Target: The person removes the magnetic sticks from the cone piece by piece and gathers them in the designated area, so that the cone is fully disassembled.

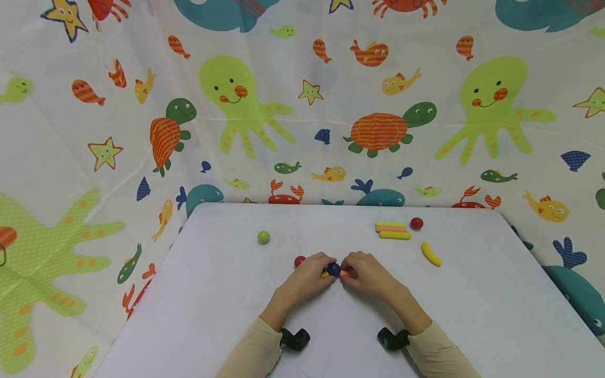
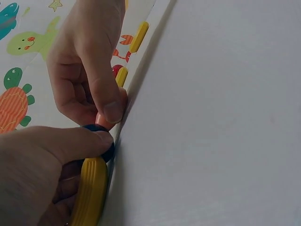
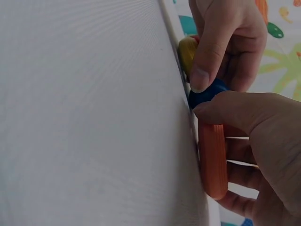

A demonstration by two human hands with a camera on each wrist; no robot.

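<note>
Over the middle of the white table, my two hands meet at a dark blue ball (image 1: 333, 270). My left hand (image 1: 308, 276) pinches the ball, its thumb on top in the left wrist view. A curved yellow stick (image 2: 89, 193) runs from the ball along the left fingers. My right hand (image 1: 371, 274) grips a straight orange stick (image 3: 213, 162), whose end meets the ball's other side. The right thumb lies near that joint in the right wrist view. Just beyond the left hand, a red ball (image 1: 300, 261) shows, partly covered by the fingers.
A green ball (image 1: 263, 237) sits at the back left of the white table (image 1: 212, 299). At the back right lie yellow sticks (image 1: 395, 235), a light orange stick (image 1: 391, 229), another red ball (image 1: 417, 223) and a curved yellow stick (image 1: 431, 254). A sea-animal curtain (image 1: 302, 121) hangs behind.
</note>
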